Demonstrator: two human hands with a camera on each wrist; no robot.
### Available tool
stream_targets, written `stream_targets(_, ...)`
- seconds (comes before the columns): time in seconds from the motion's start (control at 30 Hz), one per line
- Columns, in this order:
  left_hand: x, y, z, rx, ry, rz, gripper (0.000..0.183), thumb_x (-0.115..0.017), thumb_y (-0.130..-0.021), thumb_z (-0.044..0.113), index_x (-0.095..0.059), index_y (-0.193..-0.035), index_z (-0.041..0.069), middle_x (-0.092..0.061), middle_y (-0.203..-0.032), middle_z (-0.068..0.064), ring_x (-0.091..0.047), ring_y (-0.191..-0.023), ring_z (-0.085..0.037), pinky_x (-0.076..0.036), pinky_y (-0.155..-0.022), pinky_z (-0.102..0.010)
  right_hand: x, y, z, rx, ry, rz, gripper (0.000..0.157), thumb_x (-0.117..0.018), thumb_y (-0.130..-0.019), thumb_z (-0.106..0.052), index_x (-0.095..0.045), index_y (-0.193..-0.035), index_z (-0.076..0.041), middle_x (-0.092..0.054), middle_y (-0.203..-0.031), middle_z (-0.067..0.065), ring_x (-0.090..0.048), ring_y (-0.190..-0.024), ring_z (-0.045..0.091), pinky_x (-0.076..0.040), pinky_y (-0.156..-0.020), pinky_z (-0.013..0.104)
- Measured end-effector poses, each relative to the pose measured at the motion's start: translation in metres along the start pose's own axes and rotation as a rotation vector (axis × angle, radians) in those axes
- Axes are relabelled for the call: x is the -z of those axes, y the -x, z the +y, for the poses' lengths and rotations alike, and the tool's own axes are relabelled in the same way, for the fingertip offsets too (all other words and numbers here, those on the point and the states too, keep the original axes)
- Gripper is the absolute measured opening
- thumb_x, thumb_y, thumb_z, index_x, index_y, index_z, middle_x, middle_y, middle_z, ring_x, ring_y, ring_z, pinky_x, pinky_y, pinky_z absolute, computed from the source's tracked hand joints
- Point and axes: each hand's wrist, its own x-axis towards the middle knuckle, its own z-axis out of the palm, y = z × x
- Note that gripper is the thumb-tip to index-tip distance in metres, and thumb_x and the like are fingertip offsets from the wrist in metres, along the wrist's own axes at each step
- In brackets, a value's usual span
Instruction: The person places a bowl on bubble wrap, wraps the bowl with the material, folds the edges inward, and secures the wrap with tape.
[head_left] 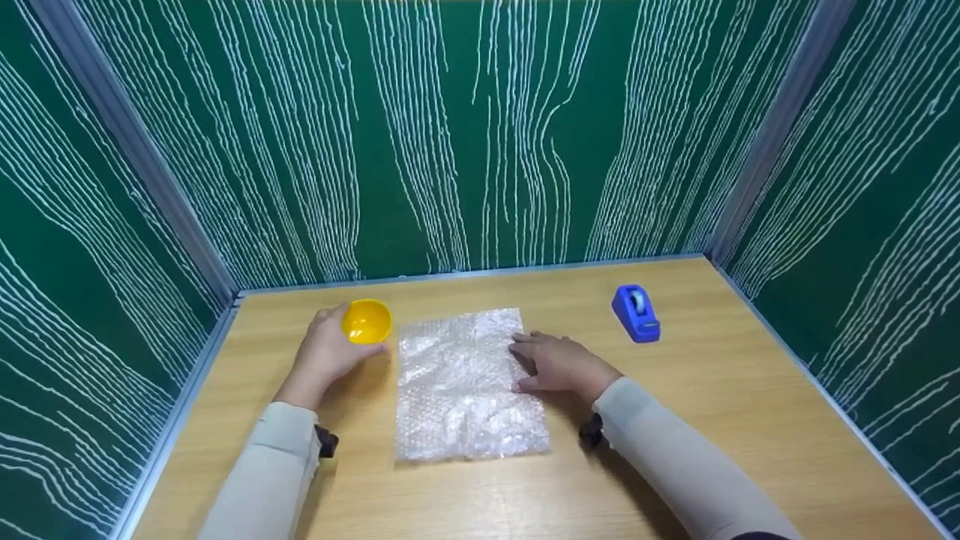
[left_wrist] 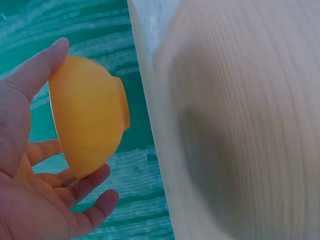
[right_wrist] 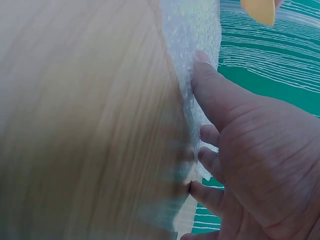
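A small yellow bowl (head_left: 367, 321) is gripped by my left hand (head_left: 326, 349), thumb on one side of its rim and fingers on the other. In the left wrist view the bowl (left_wrist: 90, 115) is held above the table, its foot towards the tabletop. A sheet of clear bubble wrap (head_left: 465, 390) lies flat just right of the bowl. My right hand (head_left: 559, 365) rests at the sheet's right edge with its fingers spread. In the right wrist view the thumb and fingertips touch the margin of the bubble wrap (right_wrist: 200, 30).
A blue tape dispenser (head_left: 637, 315) with a roll in it stands at the back right of the wooden table (head_left: 465, 502). Green panels (head_left: 600, 135) with white wavy lines wall the table at the back and both sides.
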Motion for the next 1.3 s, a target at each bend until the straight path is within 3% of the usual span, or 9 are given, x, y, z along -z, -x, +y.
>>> stream_targets(0.37,-0.050,0.007,0.050,-0.099,0.062,-0.079,0.116,-0.106,-0.076,0.049,-0.048,-0.171,0.015,-0.056,-0.154,-0.012,-0.062,-0.131,-0.035,-0.055,-0.122,-0.059,0.003,0.001,-0.002,-0.010,-0.003,-0.010,0.084,-0.080,-0.103,-0.059,-0.050,-0.173,-0.025,-0.040,-0.185,0.001,-0.035,-0.173,0.041,-0.033,-0.136,0.073)
stream_targets(0.53,-0.073,0.009,0.064,-0.161,0.068,-0.125,0.106,-0.106,-0.075,0.048,-0.058,-0.164,0.017,-0.061,-0.144,-0.009,-0.066,-0.122,-0.031,-0.060,-0.113,-0.054,0.004,-0.001,-0.001,-0.002,0.017,0.000,0.083,-0.081,-0.102,-0.057,-0.052,-0.172,-0.022,-0.041,-0.184,0.003,-0.037,-0.172,0.043,-0.035,-0.134,0.074)
stream_targets(0.63,-0.083,0.010,0.069,-0.186,0.063,-0.155,0.103,-0.106,-0.076,0.047,-0.059,-0.163,0.017,-0.062,-0.143,-0.009,-0.066,-0.120,-0.030,-0.061,-0.112,-0.053,0.004,-0.003,-0.001,-0.029,0.001,-0.005,0.083,-0.082,-0.101,-0.058,-0.052,-0.172,-0.027,-0.040,-0.185,0.000,-0.036,-0.172,0.041,-0.032,-0.136,0.072)
stream_targets(1.0,-0.104,0.020,0.084,-0.202,0.025,-0.230,0.110,-0.104,-0.079,0.045,-0.051,-0.171,0.018,-0.057,-0.160,-0.013,-0.065,-0.131,-0.034,-0.059,-0.119,-0.057,0.000,0.001,0.000,-0.062,-0.023,-0.015,0.083,-0.081,-0.100,-0.064,-0.051,-0.171,-0.035,-0.041,-0.184,-0.005,-0.036,-0.173,0.036,-0.032,-0.138,0.068)
stream_targets(1.17,-0.110,0.023,0.086,-0.195,-0.026,-0.253,0.112,-0.102,-0.081,0.049,-0.046,-0.174,0.020,-0.040,-0.180,-0.020,-0.061,-0.146,-0.042,-0.052,-0.125,-0.064,0.001,0.001,-0.001,-0.068,-0.025,-0.021,0.083,-0.080,-0.099,-0.066,-0.051,-0.172,-0.036,-0.041,-0.184,-0.006,-0.036,-0.173,0.036,-0.032,-0.138,0.068)
stream_targets(1.3,-0.113,0.026,0.085,-0.191,-0.038,-0.268,0.115,-0.102,-0.082,0.049,-0.043,-0.176,0.021,-0.036,-0.183,-0.022,-0.059,-0.149,-0.044,-0.050,-0.127,-0.066,0.001,0.001,-0.003,-0.061,-0.023,-0.021,0.083,-0.080,-0.100,-0.066,-0.051,-0.172,-0.035,-0.041,-0.184,-0.005,-0.036,-0.173,0.037,-0.033,-0.137,0.068)
